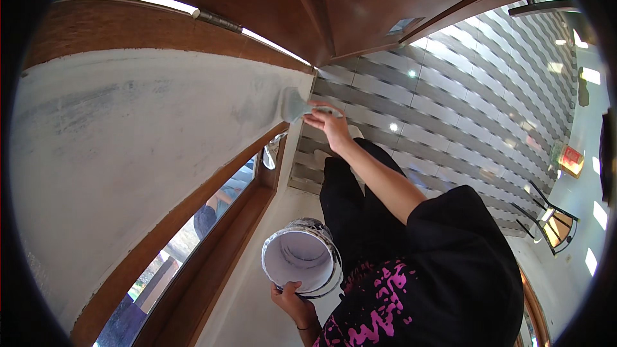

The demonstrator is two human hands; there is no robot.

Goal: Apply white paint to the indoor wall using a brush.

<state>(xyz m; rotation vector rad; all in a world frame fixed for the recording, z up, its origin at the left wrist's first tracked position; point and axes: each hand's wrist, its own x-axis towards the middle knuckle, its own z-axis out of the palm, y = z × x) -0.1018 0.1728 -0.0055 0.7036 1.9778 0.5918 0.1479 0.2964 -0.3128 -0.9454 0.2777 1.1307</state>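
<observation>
My right hand [330, 124] is closed round the handle of what looks like a flat paintbrush [293, 104]. Its wide grey-green end lies against the white wall [160, 115], close to the wall's corner; motion smears its detail. Darker grey patches mark the wall beside it and farther left. Low in the view, my left hand [295, 303] grips the rim of a paint bucket [302, 260], thumb over the edge. The bucket is tilted, with its mouth toward me. White coating and streaks cover its inside, and dark smears its outer side.
A brown wooden door [366, 6] stands overhead, with a hinge [218, 20] on its frame. Below the wall runs a wood-framed window [212, 231] with a deep sill. Striped tiles [443, 96] cover the floor at right. A chair [554, 225] stands at far right.
</observation>
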